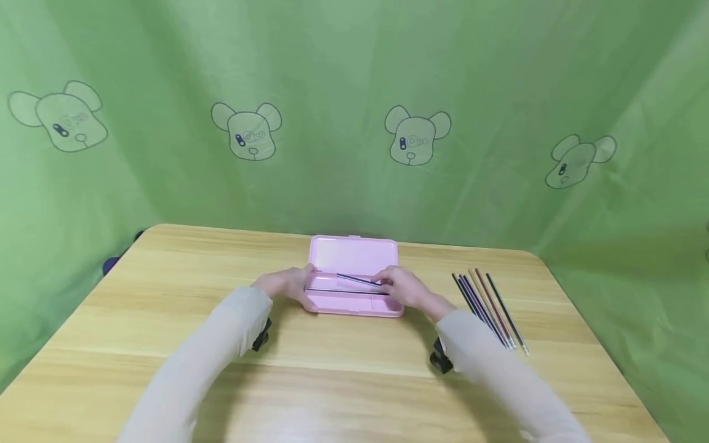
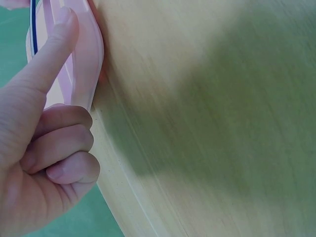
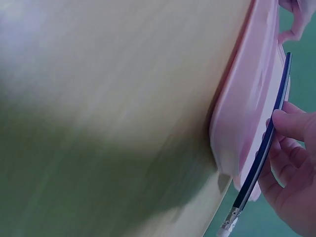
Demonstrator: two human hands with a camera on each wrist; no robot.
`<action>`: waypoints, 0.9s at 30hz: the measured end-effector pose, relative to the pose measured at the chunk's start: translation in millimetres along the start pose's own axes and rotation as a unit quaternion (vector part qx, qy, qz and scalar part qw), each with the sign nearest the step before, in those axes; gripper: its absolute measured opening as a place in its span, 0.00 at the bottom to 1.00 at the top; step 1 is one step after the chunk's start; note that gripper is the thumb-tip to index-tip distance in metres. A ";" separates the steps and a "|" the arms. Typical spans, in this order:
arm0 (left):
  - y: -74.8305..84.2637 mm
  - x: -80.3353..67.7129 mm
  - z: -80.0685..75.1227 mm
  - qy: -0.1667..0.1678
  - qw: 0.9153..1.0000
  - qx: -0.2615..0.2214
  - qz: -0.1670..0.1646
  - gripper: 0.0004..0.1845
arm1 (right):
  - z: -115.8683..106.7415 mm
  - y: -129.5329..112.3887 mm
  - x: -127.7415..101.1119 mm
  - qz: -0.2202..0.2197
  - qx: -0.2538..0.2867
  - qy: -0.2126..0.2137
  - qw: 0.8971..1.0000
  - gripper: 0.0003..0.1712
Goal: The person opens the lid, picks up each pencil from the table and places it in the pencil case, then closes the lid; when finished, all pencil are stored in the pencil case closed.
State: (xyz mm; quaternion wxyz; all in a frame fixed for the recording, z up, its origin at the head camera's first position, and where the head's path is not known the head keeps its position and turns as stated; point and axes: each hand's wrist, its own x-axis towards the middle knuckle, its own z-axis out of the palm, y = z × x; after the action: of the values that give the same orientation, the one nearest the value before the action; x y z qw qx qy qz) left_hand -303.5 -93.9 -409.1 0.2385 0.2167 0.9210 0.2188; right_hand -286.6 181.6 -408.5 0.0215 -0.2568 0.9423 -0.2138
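An open pink pencil case (image 1: 354, 255) lies on the wooden table, its lid laid back towards the far edge. My left hand (image 1: 289, 283) holds the case's left end. In the left wrist view the left hand (image 2: 44, 113) lays its index finger along the case (image 2: 86, 49) rim, with the other fingers curled. My right hand (image 1: 401, 287) is at the right end and pinches a dark blue pencil (image 1: 359, 280) that slants over the tray. The right wrist view shows this pencil (image 3: 266, 143) against the case (image 3: 252, 89), its eraser end below my right hand (image 3: 291, 168). A second pencil (image 1: 343, 291) lies in the tray.
Several loose pencils (image 1: 490, 307) lie side by side on the table (image 1: 332, 381) to the right of the case. A green cloth with bear prints (image 1: 415, 135) hangs behind and around the table. The table's rounded corners end at the cloth on both sides.
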 end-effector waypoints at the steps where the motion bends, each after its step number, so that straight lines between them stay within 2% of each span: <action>1: 0.1 0.1 0.2 0.000 1.000 0.002 0.000 0.53 | 1.7 -1.7 1.7 -0.002 -0.002 -0.003 1.000 0.13; 15: 2.4 0.5 0.4 0.001 1.000 0.007 -0.003 0.52 | 19.6 -25.9 23.5 -0.032 -0.055 -0.021 0.998 0.13; 27: 3.5 1.9 -0.4 -0.006 1.000 0.015 -0.011 0.53 | 26.9 -30.5 32.0 0.000 -0.079 -0.042 0.996 0.15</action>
State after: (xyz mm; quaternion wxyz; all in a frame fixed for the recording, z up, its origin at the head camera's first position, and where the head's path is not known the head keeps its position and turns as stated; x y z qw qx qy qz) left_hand -304.3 -90.3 -407.6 0.2433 0.2115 0.9250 0.2010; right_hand -295.8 131.6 -418.1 0.0406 -0.2668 0.9544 -0.1278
